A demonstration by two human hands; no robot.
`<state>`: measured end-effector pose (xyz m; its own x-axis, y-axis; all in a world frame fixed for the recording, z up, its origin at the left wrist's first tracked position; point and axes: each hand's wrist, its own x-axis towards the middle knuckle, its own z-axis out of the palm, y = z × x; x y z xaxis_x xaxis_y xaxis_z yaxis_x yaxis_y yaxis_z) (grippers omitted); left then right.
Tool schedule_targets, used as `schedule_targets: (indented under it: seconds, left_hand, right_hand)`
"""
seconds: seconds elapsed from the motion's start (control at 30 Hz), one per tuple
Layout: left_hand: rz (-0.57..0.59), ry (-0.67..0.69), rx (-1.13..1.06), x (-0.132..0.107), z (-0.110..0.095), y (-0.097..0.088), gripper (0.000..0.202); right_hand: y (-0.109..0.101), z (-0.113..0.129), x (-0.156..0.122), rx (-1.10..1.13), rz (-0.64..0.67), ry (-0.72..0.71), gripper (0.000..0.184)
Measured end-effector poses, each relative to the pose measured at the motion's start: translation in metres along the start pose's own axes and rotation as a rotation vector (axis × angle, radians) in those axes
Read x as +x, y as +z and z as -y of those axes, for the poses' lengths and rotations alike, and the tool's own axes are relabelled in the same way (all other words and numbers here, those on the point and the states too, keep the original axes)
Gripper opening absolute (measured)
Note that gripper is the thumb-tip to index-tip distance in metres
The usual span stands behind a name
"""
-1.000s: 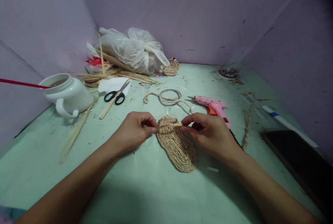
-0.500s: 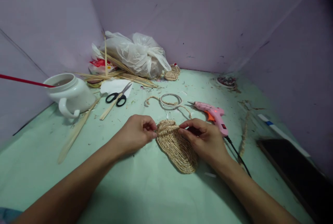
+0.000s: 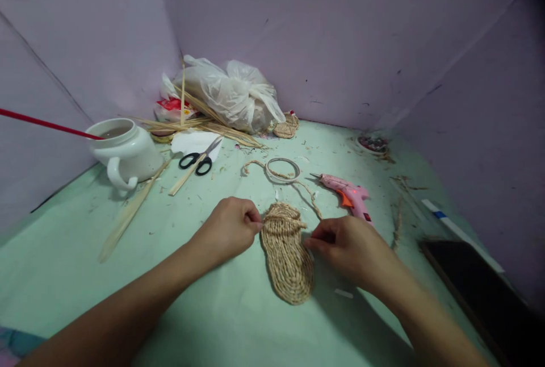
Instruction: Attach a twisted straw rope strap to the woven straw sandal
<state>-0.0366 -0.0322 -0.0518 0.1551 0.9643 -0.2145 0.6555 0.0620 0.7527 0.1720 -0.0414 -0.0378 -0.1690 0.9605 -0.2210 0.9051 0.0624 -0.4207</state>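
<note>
A small woven straw slipper [image 3: 289, 262] lies on the green table, with a raised cord band [image 3: 285, 221] across its upper part. My left hand [image 3: 232, 224] pinches the slipper's left edge where the band ends. On the other side, my right hand [image 3: 347, 245] has thumb and forefinger closed just off the slipper's right edge, below the band's loose end. What those fingers hold, if anything, is too small to make out. Beyond the slipper, a twisted straw cord [image 3: 313, 199] runs under a roll of tape [image 3: 283, 170].
A pink glue gun [image 3: 349, 192] lies behind my right hand. Black-handled scissors [image 3: 200, 159], a white pot [image 3: 128, 151] with a red stick [image 3: 46, 122], and straw strips [image 3: 213, 128] are on the left. A plastic bag [image 3: 238, 94] sits at the back; a dark phone-like slab [image 3: 477, 287] lies right.
The slipper has turned more upright in view. My right hand has come off its band and moved down and right, so the band's right end shows. The camera view has shifted slightly.
</note>
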Motion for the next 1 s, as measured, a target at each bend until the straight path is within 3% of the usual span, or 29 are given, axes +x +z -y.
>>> schedule_targets:
  seconds: [0.2,0.4,0.53,0.73,0.9,1.0]
  left_hand:
    - [-0.057,0.002,-0.090,0.005,0.008,0.008,0.008]
    - [-0.070,-0.018,-0.116,0.004,0.008,0.014,0.012]
    - [-0.066,-0.018,-0.114,0.003,0.005,0.008,0.012]
    - [-0.128,0.100,-0.240,-0.002,-0.007,0.001,0.016]
    - [-0.209,0.139,-0.328,-0.001,-0.015,0.009,0.006]
    - [-0.248,0.174,-0.280,0.000,-0.015,0.011,0.007]
  right_hand:
    - [0.006,-0.015,0.012,0.326,-0.043,-0.187,0.013]
    - [0.020,-0.008,0.016,0.566,-0.092,-0.120,0.016]
    - [0.021,-0.005,0.015,0.600,-0.122,-0.092,0.016]
    - [0.021,-0.007,0.014,0.646,-0.139,-0.134,0.015]
    - [0.021,-0.002,0.013,0.627,-0.237,-0.170,0.012]
    - [0.022,0.002,0.014,0.627,-0.365,-0.273,0.011]
